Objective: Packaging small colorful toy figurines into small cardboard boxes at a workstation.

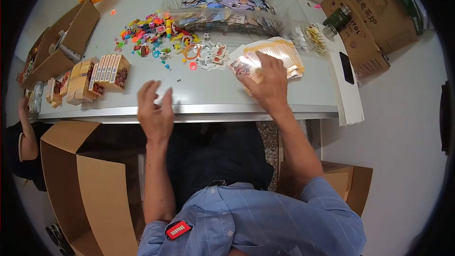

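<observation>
Over the table's front edge, my left hand [156,111] hovers with its fingers apart and nothing in them. My right hand [269,80] lies over a fanned stack of flat, glossy orange-and-white printed card pieces [284,54]. Its thumb and fingers are spread across the top piece [246,64], which sticks out to the left of the stack. Left of this stack are small white-and-red printed packets [219,54]. A heap of colourful small plastic toys [151,35] lies beyond my left hand. Upright small printed boxes [111,72] stand in a row at the left.
A clear plastic bin [227,19] full of picture packets stands at the back. Cardboard boxes [76,33] sit at the left, and an open carton [102,185] is below the table. A phone [346,68] and a dark green bottle [337,18] are on the right. Another person's arm [27,132] shows far left.
</observation>
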Demonstrator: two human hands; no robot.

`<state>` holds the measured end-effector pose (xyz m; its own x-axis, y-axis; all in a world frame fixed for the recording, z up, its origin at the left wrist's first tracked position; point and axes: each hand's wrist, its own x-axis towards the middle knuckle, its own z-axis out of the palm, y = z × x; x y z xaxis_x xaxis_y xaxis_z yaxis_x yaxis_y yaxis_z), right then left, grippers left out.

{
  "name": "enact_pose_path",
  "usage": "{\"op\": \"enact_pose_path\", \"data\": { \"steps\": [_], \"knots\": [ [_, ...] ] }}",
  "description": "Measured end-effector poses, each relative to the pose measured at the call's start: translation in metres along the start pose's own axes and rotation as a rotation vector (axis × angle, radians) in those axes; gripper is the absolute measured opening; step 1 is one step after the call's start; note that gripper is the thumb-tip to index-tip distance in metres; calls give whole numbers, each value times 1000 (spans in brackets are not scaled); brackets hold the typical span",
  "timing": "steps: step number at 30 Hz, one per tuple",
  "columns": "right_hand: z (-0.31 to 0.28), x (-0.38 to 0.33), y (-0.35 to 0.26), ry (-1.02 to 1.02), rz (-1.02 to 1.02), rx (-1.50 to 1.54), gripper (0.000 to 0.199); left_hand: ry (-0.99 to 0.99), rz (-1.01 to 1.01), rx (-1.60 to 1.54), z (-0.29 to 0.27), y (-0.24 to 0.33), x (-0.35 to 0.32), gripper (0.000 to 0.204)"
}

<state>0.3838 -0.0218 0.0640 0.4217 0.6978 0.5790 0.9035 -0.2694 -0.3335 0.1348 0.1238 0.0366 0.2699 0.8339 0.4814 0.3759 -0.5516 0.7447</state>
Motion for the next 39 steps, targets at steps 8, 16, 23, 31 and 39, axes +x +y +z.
{"op": "enact_pose_path", "data": {
  "steps": [8, 16, 23, 31, 39],
  "knots": [
    [10, -7, 18, -169, 93, -144, 83, -163, -26, -214, 22, 18, -37, 28],
    [12, -15, 35, 247, 170, 314, 44, -165, -77, -332, -3, 34, -72, 31],
    [-19, -51, -69, -10, 664, 1527, 15, -429, -339, -1144, -26, 50, -77, 96],
    [12, -169, -143, -612, 337, 1412, 31, -682, -530, -1267, -76, 19, -125, 84],
    [17, -177, -141, -738, 267, 1140, 41, -114, -564, -843, -56, 14, -156, 29]
  ]
}}
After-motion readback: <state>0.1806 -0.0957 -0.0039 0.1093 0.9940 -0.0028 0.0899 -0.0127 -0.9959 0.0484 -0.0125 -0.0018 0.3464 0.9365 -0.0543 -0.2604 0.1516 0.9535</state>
